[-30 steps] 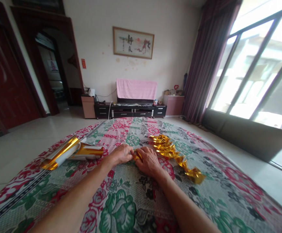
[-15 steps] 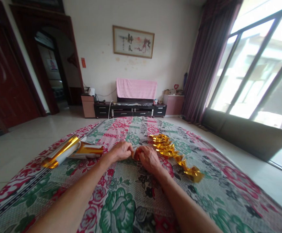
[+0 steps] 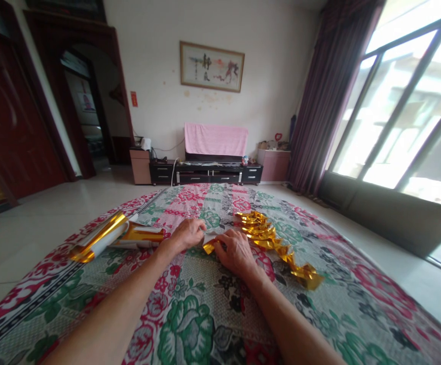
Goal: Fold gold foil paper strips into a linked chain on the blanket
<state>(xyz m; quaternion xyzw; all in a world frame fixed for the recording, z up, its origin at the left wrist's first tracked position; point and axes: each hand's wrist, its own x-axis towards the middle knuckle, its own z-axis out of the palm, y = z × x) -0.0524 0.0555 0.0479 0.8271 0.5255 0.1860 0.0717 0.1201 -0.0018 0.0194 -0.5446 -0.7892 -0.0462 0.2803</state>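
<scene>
A small piece of gold foil paper (image 3: 209, 248) with a pale underside lies between my hands over the middle of the cloth. My right hand (image 3: 236, 252) holds it, fingers bent and thumb tucked beneath. On its other side, my left hand (image 3: 190, 234) is closed in a pinch at the paper's far edge; the exact contact is too small to see. Right of my hands stretches a row of folded gold foil pieces (image 3: 265, 236), overlapping one another. To the left lie rolled gold foil sheets (image 3: 104, 234) with white backs.
Everything rests on a patterned floral cloth (image 3: 186, 329) covering a rounded surface. Beyond it stand a low black cabinet (image 3: 209, 175) and a pink cloth (image 3: 216, 139) draped over a screen. A purple curtain (image 3: 317, 101) and large windows are on the right.
My left fingers have shifted slightly up and left, away from my right hand. More of the gold paper now shows between the hands. The view has turned slightly.
</scene>
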